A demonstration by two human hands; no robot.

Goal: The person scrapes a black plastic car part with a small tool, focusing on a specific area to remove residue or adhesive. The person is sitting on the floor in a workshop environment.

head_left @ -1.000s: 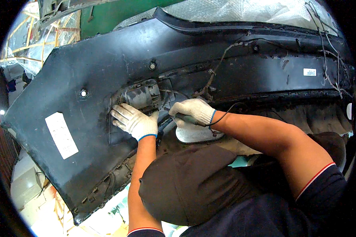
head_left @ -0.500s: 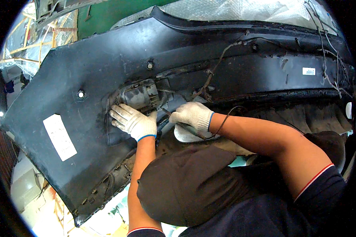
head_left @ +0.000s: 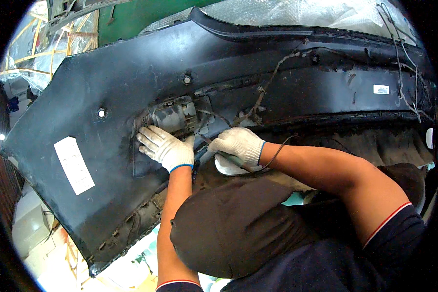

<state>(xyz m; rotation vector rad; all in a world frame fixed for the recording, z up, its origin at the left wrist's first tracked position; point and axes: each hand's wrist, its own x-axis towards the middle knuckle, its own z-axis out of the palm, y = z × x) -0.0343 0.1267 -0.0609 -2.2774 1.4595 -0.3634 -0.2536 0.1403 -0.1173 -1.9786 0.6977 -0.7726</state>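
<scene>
A white label [head_left: 74,164] sits at the left on the inner face of the black bumper cover [head_left: 131,87]. The left hand [head_left: 164,147], gloved, lies flat with fingers spread, pressing the cover just below the grey lamp housing [head_left: 174,116] and gripping nothing. The right hand [head_left: 238,145], gloved, is curled near a connector beside the housing; whether it grips a wire cannot be told. A thin wiring harness [head_left: 270,82] runs up and rightward from there.

Risk: a pull on the harness instead of the connector body would likely strain or snap a wire. Were the flat hand to slip, the cover could shift.

Against the earlier frame, the right hand has moved slightly left, toward the housing; the left hand remains in place.
</scene>
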